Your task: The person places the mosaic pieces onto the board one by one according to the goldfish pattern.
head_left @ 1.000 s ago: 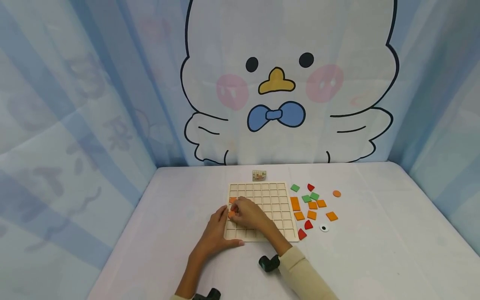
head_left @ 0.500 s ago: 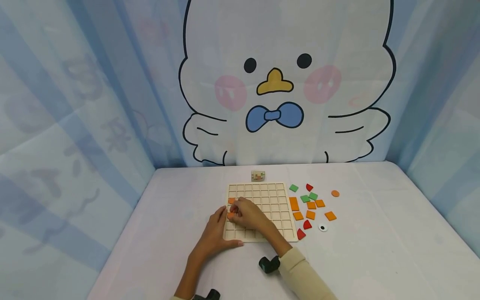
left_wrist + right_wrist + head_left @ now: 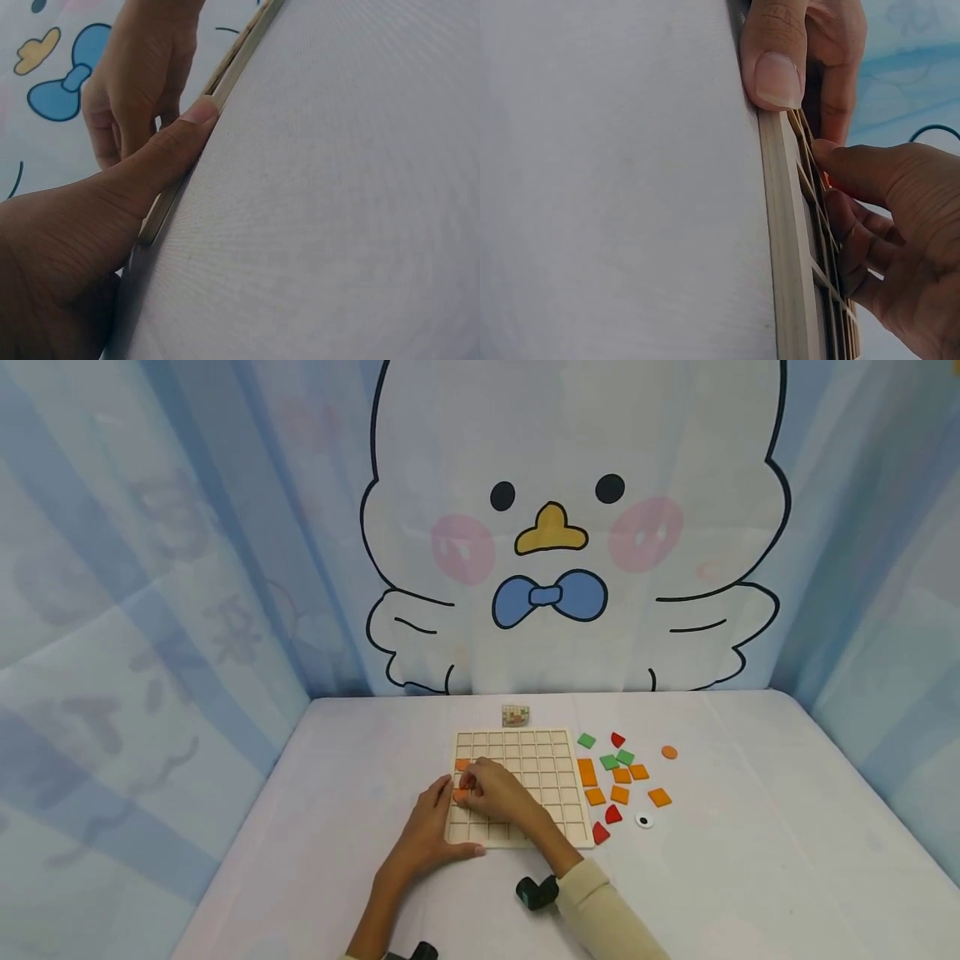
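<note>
A pale wooden grid board lies flat on the table. My left hand steadies its near left corner, fingers straight along the left edge and thumb against the front edge. In the left wrist view that thumb lies on the board's rim. My right hand reaches over the left columns, fingers curled, pinching a small orange piece at the board's left side. The fingers partly cover the piece, so its shape is hard to tell. Another orange piece sits in a cell farther back.
Right of the board lie several orange squares, an orange rectangle, green pieces, red wedges, an orange disc and a white disc with a black dot. A small patterned card stands behind the board.
Both hands and the pieces keep their places on the board. Only the head view has shifted slightly.
</note>
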